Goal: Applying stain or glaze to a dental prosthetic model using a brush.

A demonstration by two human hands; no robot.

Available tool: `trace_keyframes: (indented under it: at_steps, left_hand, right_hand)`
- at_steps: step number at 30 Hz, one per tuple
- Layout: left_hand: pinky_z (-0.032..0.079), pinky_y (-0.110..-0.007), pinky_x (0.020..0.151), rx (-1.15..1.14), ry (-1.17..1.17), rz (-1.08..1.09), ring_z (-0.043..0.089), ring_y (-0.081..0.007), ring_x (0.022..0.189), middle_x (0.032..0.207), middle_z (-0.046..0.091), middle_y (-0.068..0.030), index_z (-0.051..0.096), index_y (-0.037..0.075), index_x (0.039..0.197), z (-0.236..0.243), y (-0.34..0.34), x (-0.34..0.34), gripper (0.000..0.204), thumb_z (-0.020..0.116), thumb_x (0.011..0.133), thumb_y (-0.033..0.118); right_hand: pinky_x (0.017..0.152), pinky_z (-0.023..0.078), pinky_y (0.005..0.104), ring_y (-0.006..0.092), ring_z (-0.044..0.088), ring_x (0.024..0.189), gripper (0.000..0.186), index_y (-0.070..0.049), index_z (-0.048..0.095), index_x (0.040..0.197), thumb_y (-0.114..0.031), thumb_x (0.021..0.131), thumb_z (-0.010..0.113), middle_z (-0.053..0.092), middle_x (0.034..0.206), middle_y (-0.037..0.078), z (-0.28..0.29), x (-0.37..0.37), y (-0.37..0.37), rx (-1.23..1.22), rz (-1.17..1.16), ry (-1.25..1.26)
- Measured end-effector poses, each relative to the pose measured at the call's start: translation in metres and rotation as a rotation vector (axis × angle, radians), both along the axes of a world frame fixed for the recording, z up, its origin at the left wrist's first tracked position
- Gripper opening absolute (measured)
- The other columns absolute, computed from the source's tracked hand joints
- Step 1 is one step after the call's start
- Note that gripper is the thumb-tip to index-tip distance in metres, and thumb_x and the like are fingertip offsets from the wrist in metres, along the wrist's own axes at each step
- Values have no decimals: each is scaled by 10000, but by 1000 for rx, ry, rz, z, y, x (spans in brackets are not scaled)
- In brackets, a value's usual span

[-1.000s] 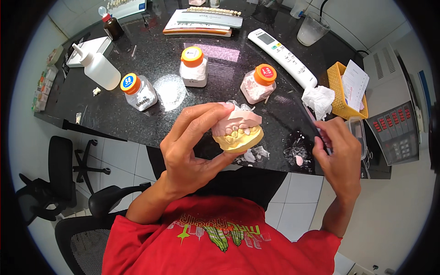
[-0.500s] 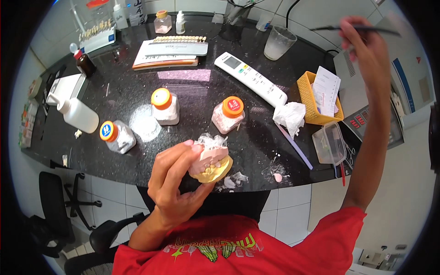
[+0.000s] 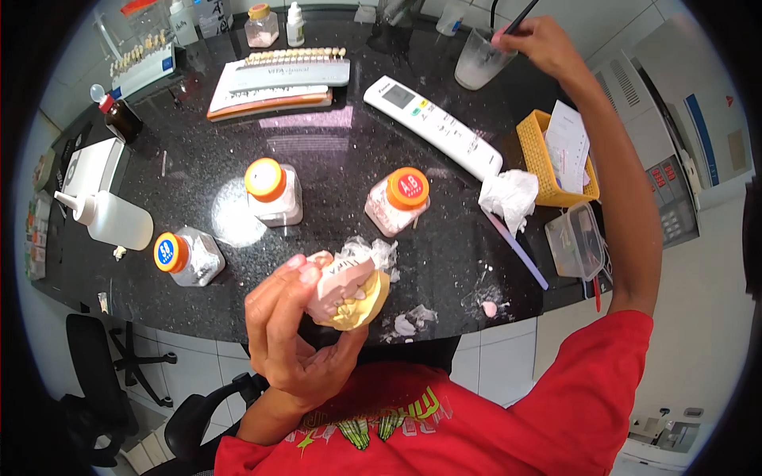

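My left hand grips a dental model, a pink upper part set against a yellow lower part with several tooth shapes between, tilted above the near table edge. White crumpled tissue shows just behind it. At the far right my right hand pinches a slim dark-handled brush over the rim of a clear cup with cloudy contents. The brush's tip is hard to make out there. Jars with orange lids stand beyond the model: one of pink powder, one of pale powder.
A third jar and a white squeeze bottle stand at left. Across the table lie a white remote control, a shade guide and a purple stick. A yellow basket and clear plastic box line the right side.
My right hand has moved left and away from me with the brush, from above the machine to the cup. The model in my left hand has shifted slightly left and turned.
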State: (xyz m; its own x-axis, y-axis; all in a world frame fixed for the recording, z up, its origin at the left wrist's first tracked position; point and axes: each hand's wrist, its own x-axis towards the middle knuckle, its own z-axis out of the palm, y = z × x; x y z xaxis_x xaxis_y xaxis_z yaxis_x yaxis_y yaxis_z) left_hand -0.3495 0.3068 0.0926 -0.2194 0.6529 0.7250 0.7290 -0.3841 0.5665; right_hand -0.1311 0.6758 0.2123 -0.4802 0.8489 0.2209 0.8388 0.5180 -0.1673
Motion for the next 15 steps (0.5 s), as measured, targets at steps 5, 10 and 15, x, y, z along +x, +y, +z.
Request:
trace_keyframes:
  at_steps: [5, 10, 15]
  left_hand:
    - [506, -377, 860, 76, -113, 63, 587, -333, 1022, 1112, 567, -181, 511, -61, 1170, -1, 6, -2, 642, 765, 582, -15]
    - [496, -337, 888, 110, -270, 41, 572, -283, 1044, 1156, 519, -196, 484, -74, 1203, -4, 7, 2, 697, 822, 595, -13]
    - [481, -339, 920, 98, -398, -8, 559, -271, 1085, 1224, 449, -180, 440, -84, 1257, -3, 2, 1, 694, 792, 659, -47]
  right_hand:
    - [509, 384, 246, 97, 486, 558, 280, -1, 688, 807, -281, 827, 684, 602, 660, 26, 64, 1, -78, 253, -128, 381]
    - [714, 448, 228, 132, 607, 768, 343, -30, 665, 1040, -296, 824, 691, 640, 948, 96, 54, 58, -189, 411, 115, 560]
    - [493, 369, 200, 85, 500, 539, 95, -41, 624, 831, -65, 770, 694, 634, 723, 62, -39, 14, -290, 1, 253, 781]
